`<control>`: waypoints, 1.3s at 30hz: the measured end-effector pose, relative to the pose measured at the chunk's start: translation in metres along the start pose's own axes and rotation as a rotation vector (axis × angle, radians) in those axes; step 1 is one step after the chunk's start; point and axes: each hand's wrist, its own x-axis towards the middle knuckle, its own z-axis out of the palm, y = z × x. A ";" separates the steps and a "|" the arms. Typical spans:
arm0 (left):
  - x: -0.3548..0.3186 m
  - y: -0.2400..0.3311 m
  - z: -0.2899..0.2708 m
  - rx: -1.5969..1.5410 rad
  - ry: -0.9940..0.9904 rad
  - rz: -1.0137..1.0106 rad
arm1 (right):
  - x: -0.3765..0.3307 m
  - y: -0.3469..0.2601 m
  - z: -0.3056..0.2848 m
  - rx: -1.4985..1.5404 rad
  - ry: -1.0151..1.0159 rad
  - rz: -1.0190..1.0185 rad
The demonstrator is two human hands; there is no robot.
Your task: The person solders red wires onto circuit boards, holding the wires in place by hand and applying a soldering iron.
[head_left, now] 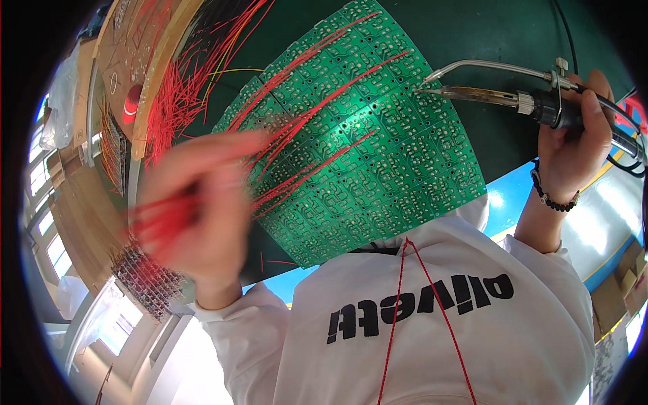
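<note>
A large green circuit board panel (398, 148) with rows of solder joints lies in front of me. Several thin red wires (317, 101) stand out from it, running toward the lower left. My left hand (209, 209), smeared by motion, is closed round a bundle of red wires (165, 219) beside the board's left edge. In my right hand (584, 135) I grip a soldering iron (493, 96) by its dark handle. A thin metal feed tube (496, 64) is clamped to the iron. Both tips meet near the board's upper right edge.
A big heap of loose red wires (172, 101) lies left of the board on the dark green work surface (499, 30). Beyond it stand a curved wooden edge (158, 74) and a red round object (132, 100). Black cables trail from the iron at right.
</note>
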 end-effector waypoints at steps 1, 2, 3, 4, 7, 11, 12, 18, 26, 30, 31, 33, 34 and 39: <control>-0.001 0.001 0.009 -0.010 -0.183 0.028 | -0.001 -0.001 0.002 0.036 -0.002 0.019; -0.001 0.005 0.019 0.062 -0.221 0.046 | 0.000 -0.001 0.000 0.034 -0.007 0.018; -0.001 0.007 0.026 0.133 -0.258 0.063 | 0.001 -0.001 -0.004 -0.011 -0.003 0.038; 0.000 0.007 0.030 0.128 -0.255 0.061 | 0.002 -0.001 -0.007 -0.058 0.000 0.057; 0.003 0.000 0.037 0.177 -0.301 0.170 | 0.000 -0.001 -0.010 -0.062 -0.031 0.050; -0.004 -0.019 0.049 0.236 -0.188 0.321 | -0.001 0.003 -0.006 -0.060 -0.058 0.020; -0.004 -0.022 0.053 0.247 -0.103 0.409 | 0.000 0.001 -0.008 -0.131 -0.062 0.013; -0.002 -0.006 0.046 0.262 -0.239 0.227 | 0.010 0.021 -0.016 -0.284 -0.177 -0.564; -0.004 -0.006 0.048 0.279 -0.229 0.217 | 0.004 0.004 -0.016 -0.159 -0.214 -0.147; -0.003 -0.007 0.047 0.283 -0.223 0.246 | 0.005 0.001 -0.014 -0.169 -0.285 -0.277; -0.003 -0.005 0.046 0.283 -0.220 0.251 | 0.005 -0.002 -0.015 -0.177 -0.254 -0.249; -0.002 -0.006 0.047 0.282 -0.223 0.230 | 0.006 0.002 -0.017 -0.165 -0.264 -0.200; -0.001 -0.008 0.047 0.282 -0.223 0.229 | 0.007 0.004 -0.018 -0.153 -0.272 -0.154; -0.002 -0.008 0.047 0.284 -0.225 0.232 | 0.008 0.008 -0.020 -0.207 -0.355 -0.323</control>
